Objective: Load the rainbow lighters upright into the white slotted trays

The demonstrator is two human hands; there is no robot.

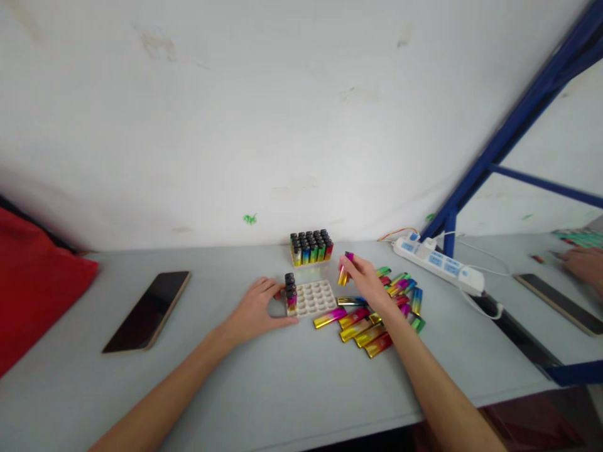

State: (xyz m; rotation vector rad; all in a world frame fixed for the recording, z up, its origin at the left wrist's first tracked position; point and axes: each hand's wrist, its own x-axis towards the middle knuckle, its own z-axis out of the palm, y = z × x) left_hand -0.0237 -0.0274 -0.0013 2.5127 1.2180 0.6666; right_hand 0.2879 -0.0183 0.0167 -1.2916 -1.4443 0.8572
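Note:
A white tray with rows of round holes lies on the table, and a column of black-topped lighters stands upright along its left side. My left hand spans that side, thumb at the front corner and fingers near the back, holding the tray. Above the tray's right back corner, my right hand pinches a purple-and-gold lighter, tilted slightly. Beneath and around my right forearm lies a pile of shiny multicoloured lighters, partly hidden by it. Behind the tray stands a block of upright lighters.
A dark phone lies at left, near red cloth. At right are a white power strip with cables and a blue metal frame. Beyond it lie another phone and another person's hand. A wall rises behind.

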